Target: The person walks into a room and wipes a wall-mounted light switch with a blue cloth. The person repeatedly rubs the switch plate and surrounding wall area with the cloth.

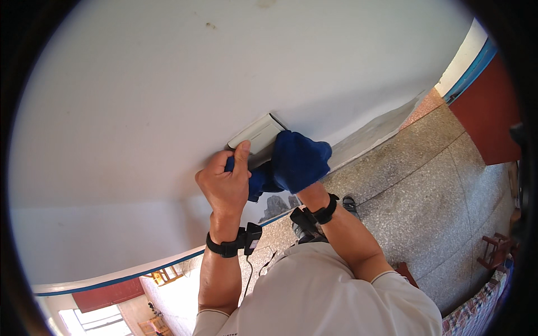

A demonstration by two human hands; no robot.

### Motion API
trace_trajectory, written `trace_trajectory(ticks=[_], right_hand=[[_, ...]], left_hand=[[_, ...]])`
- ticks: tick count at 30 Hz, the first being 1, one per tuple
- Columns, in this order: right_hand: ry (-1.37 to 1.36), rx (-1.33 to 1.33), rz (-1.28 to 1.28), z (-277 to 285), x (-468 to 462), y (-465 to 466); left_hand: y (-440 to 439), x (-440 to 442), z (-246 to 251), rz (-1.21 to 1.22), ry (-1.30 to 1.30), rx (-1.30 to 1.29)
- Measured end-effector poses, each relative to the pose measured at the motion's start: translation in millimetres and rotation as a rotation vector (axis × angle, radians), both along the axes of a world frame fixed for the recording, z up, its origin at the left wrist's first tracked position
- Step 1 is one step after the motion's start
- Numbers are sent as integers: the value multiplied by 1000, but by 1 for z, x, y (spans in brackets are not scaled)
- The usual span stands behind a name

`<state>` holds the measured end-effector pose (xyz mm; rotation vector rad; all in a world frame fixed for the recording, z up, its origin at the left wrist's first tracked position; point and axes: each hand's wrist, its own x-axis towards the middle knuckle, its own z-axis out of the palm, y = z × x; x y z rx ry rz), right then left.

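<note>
A pale plastic box (257, 133), which looks like a switch or socket cover, is fixed to the white wall in front of me. My left hand (225, 180) grips one end of a dark blue cloth (300, 161) at the box's lower left, its thumb against the box's lower edge. The cloth runs from there to my right hand (313, 194), where it covers the fingers and touches the right end of the box. Only the back part of my right hand and the wrist show; the covered fingers seem to hold the cloth.
The white wall (126, 105) fills the upper left. A speckled floor (412, 189) lies at the right, with a red door panel (487, 117) beyond. A wooden stool (496, 251) and a checked cloth (477, 304) are at the lower right. A cable (251, 273) hangs from my left wrist strap.
</note>
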<state>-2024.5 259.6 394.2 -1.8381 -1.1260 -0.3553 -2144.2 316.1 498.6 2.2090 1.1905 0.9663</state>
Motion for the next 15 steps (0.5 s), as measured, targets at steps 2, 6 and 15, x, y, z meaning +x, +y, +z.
trace_trajectory(ticks=[2,6,15], right_hand=[[45,94,-7,2,-8,-1],[397,111,397,6,-27,1],[154,70,116,-11,-15,5]], left_hand=[[1,0,0,-5,-4,5],[1,0,-1,-13,3,29],[2,1,0,-7,3,34]])
